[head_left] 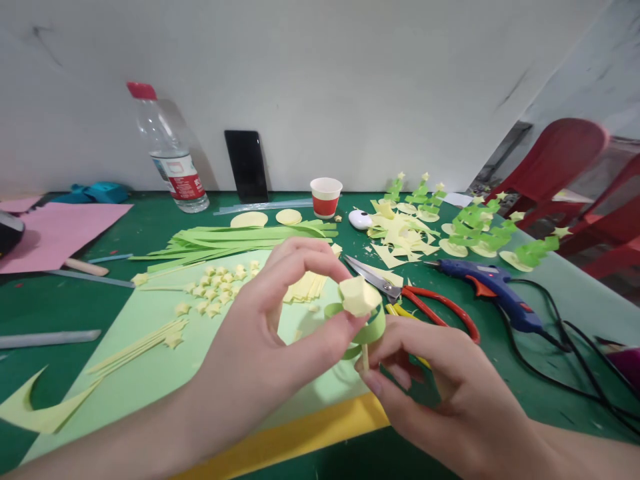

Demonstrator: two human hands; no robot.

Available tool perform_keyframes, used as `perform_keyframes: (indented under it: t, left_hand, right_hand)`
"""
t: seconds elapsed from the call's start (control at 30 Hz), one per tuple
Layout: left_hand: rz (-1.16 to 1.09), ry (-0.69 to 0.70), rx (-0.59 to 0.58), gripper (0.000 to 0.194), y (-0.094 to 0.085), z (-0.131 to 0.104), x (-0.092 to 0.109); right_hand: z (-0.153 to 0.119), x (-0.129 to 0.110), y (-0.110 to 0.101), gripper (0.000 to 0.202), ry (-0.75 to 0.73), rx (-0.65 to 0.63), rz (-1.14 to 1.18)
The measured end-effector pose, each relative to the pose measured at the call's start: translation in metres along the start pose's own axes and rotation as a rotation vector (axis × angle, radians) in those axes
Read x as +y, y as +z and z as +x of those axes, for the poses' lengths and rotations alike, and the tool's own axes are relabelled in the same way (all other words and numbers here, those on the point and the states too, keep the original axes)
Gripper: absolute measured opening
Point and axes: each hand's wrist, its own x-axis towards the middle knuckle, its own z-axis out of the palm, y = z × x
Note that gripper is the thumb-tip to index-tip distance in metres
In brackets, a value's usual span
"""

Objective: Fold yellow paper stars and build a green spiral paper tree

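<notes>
Between thumb and fingers, my left hand (280, 320) pinches a pale yellow folded paper star (359, 296). Just below the star, a green paper strip (373, 328) curls around a thin pale stem (365, 357). My right hand (440, 380) grips that stem low down, fingers closed on it. Several small paper stars (215, 290) lie on the light green sheet (145, 373) to the left of my hands. Behind my right hand lie red-handled scissors (435, 303), partly over a yellow-handled tool (395, 309) that my hand mostly hides.
A blue glue gun (490, 287) with a black cord lies at right, near finished paper plants (480, 227). Green paper strips (240, 240), yellow scraps (400, 233) and a paper cup (327, 198) sit farther back. A bottle (173, 153) and a phone (247, 167) stand by the wall.
</notes>
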Motion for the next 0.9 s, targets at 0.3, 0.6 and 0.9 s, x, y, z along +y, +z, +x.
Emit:
perform_keyframes:
  t: [0.3,0.6,0.9]
  left_hand:
    - [-0.019,-0.003,0.048,0.008,0.0019,0.0009,-0.0015]
    - [-0.044,-0.025,0.035,0.006,0.0000,-0.0013,-0.0020]
    - [-0.011,0.006,0.029,0.009,0.0008,-0.0006,-0.0004]
  right_hand:
    - [-0.0004,-0.0027,0.0004,0.010,-0.025,-0.009,-0.026]
    - [-0.0001,-0.0063,-0.0005,0.011,-0.051,0.003,-0.037]
    - [0.0000,-0.0063,0.0003,0.011,-0.056,-0.010,-0.040]
